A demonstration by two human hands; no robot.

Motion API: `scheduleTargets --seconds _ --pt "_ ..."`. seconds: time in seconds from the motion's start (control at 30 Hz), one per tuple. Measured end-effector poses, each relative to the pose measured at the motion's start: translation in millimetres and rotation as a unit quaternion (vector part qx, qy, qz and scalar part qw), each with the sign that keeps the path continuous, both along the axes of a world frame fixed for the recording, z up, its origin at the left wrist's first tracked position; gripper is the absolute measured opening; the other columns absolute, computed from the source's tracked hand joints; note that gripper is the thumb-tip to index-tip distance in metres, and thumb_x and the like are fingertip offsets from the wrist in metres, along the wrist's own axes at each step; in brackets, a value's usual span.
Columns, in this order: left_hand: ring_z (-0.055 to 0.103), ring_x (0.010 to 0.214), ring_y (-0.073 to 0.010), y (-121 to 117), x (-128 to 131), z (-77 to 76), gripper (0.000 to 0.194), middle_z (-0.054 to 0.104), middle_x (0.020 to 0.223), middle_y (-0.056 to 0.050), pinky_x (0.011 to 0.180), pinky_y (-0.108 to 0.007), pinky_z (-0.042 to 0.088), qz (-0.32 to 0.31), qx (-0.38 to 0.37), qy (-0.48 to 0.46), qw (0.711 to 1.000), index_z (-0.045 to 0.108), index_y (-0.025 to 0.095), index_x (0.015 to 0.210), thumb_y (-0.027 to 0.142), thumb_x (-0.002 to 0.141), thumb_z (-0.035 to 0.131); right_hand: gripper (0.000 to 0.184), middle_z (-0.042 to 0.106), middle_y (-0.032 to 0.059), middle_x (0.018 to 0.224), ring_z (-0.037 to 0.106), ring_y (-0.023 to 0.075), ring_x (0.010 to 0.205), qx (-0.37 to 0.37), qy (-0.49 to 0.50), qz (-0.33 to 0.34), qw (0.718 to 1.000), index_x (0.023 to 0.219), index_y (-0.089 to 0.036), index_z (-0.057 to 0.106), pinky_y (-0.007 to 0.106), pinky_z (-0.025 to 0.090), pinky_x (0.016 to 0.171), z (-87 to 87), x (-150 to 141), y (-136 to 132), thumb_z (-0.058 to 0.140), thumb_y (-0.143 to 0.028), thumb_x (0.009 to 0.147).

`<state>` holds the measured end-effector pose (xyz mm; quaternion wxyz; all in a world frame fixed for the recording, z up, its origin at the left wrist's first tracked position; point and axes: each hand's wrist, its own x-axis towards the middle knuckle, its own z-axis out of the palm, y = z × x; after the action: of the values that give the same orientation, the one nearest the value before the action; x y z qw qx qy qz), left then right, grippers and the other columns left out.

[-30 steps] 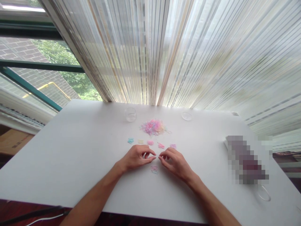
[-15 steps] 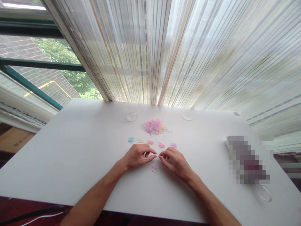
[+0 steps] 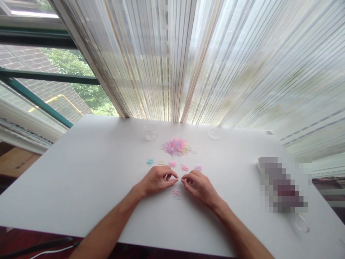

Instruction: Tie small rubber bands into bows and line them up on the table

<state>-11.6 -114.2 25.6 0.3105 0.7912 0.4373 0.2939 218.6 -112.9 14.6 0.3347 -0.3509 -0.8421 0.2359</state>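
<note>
Over the middle of the white table (image 3: 102, 187), my left hand (image 3: 158, 178) is closed in a pinch, thumb and index finger almost meeting. Facing it across a narrow gap is my right hand (image 3: 199, 184), also pinched. Whatever lies between the fingertips is too small to make out. Just below the hands lies a small group of pink and teal loops (image 3: 176, 194) that look like paper clips. Beyond the fingers runs a row of small clusters: teal (image 3: 150, 162), pale yellow (image 3: 161, 163), pink (image 3: 172, 164), coral pink (image 3: 184, 167) and lilac (image 3: 198, 168).
A large mixed pile of the pastel loops (image 3: 176, 146) sits farther back. Behind it stand a clear round container (image 3: 150, 133) on the left and a clear shallow lid or dish (image 3: 214, 134) on the right. A blurred-out object (image 3: 283, 185) with a cord loop rests at the right.
My fingertips have drawn slightly apart, widening the small gap between the two hands. The camera view has shifted a little; the clusters and pile look the same.
</note>
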Motion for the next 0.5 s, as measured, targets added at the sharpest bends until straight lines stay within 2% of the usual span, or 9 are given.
scheduleTargets --seconds 0.13,0.37,0.5 --pt "0.049 0.060 -0.0087 5.1 -18.6 8.1 0.009 0.055 0.066 0.003 0.058 -0.020 0.038 0.002 0.000 0.008 1.000 0.076 0.019 0.084 0.020 0.086 0.067 0.010 0.064 0.0029 0.077 0.060 0.0153 0.066 -0.008 0.003 -0.001 1.000 0.093 -0.020 0.067 0.028 0.050 0.063 -0.3 -0.5 -0.3 0.057 -0.020 0.095" --pt "0.045 0.059 -0.0105 17.2 -88.0 13.4 0.024 0.054 0.064 0.002 0.056 -0.022 0.037 0.176 -0.011 0.029 0.984 0.079 0.019 0.087 0.041 0.085 0.070 0.012 0.064 0.0023 0.075 0.059 0.0149 0.067 -0.020 -0.006 0.005 1.000 0.091 -0.021 0.066 0.027 0.047 0.063 -3.3 -0.3 -0.2 0.055 -0.018 0.095" --pt "0.045 0.060 -0.0118 17.5 -104.0 9.0 0.029 0.054 0.064 0.002 0.057 -0.024 0.036 0.224 -0.049 0.059 0.972 0.080 0.022 0.086 0.048 0.084 0.069 0.012 0.064 0.0020 0.075 0.058 0.0147 0.066 -0.027 -0.015 0.012 0.999 0.091 -0.021 0.066 0.027 0.046 0.063 -4.2 -0.6 -0.6 0.055 -0.018 0.096"
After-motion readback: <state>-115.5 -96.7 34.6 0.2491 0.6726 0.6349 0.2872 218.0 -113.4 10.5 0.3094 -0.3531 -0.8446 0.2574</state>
